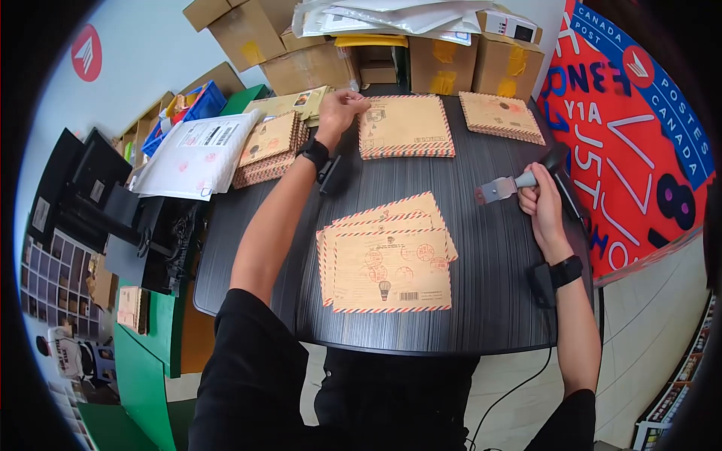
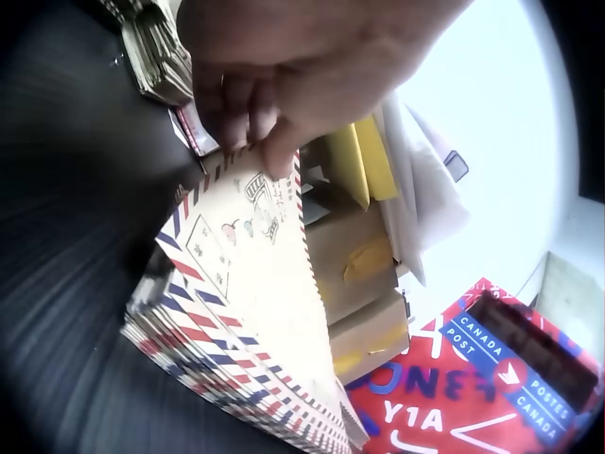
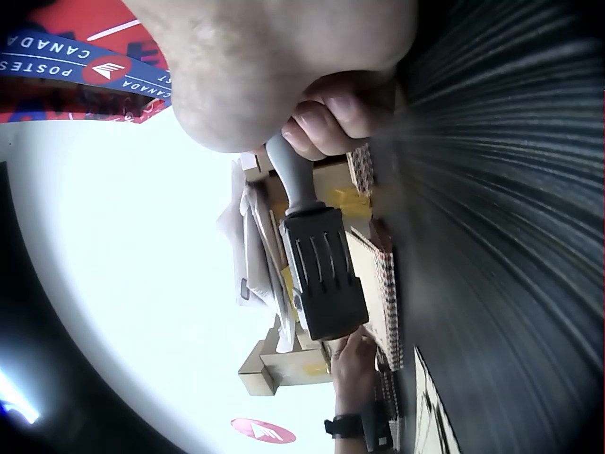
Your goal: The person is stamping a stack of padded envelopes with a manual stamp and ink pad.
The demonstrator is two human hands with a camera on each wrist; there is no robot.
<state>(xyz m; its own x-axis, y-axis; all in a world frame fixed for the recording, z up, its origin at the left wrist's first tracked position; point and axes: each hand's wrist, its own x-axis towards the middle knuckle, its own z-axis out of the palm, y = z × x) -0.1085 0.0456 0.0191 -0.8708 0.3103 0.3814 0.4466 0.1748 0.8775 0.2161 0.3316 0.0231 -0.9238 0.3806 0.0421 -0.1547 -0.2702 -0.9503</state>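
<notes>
My left hand [image 1: 340, 116] is at the far left corner of a stack of kraft airmail envelopes [image 1: 406, 128] with red-and-blue striped edges. In the left wrist view, its thumb and fingers pinch the edge of the top envelope [image 2: 269, 255]. My right hand [image 1: 543, 207] grips a hand stamp by its grey handle [image 3: 295, 175], above the right side of the table. The stamp's wide head [image 3: 326, 274] points left, and its end looks reddish in the head view. Nearer my body lie a few overlapping envelopes [image 1: 391, 263] bearing red round postmarks.
Another envelope stack [image 1: 502, 116] sits at the back right, and more stacks [image 1: 271, 143] at the left beside a white padded mailer [image 1: 197, 150]. Cardboard boxes [image 1: 312, 66] line the back. A red Canada Post display [image 1: 624, 150] stands right of the dark table [image 1: 256, 301].
</notes>
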